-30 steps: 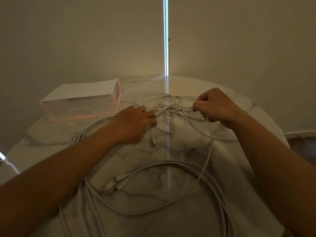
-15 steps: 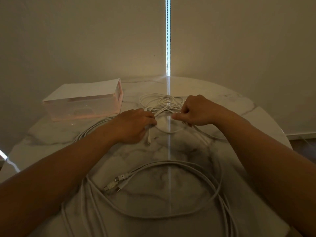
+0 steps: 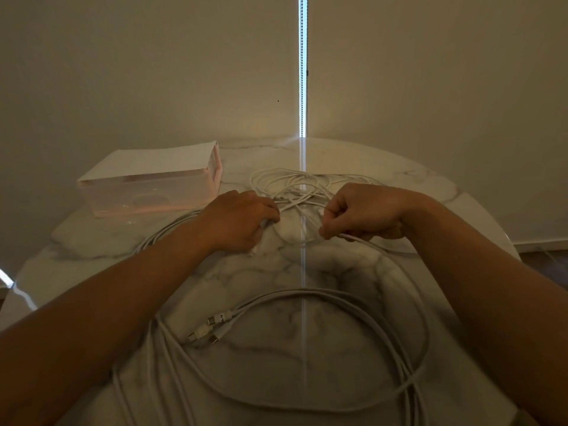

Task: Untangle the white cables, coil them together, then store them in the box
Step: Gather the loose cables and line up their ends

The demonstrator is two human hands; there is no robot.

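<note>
A plain wall (image 3: 153, 72) fills the upper half, split by a thin vertical strip of light (image 3: 302, 72). Below it lies a round marble table (image 3: 445, 192), and the strip is mirrored down its middle.

The white cables (image 3: 338, 293) are spread over most of the table, not in the box. A wide loop of several strands curves across the near side and runs off the bottom edge. A smaller tangle (image 3: 287, 182) sits at the far side, just beyond both hands. More strands trail from the left hand toward the near left.

The box (image 3: 147, 192) stands at the far left, translucent with a pale lid on it, just beside the tangle but apart from it.

The left hand (image 3: 242, 219) lies knuckles up on the table, its fingers curled around cables. The right hand (image 3: 365, 210) is closed in a loose fist, pinching one strand between thumb and forefinger; that strand leads away to the right.

Three plugs (image 3: 215, 321) lie together inside the near loop, one with a small label.
</note>
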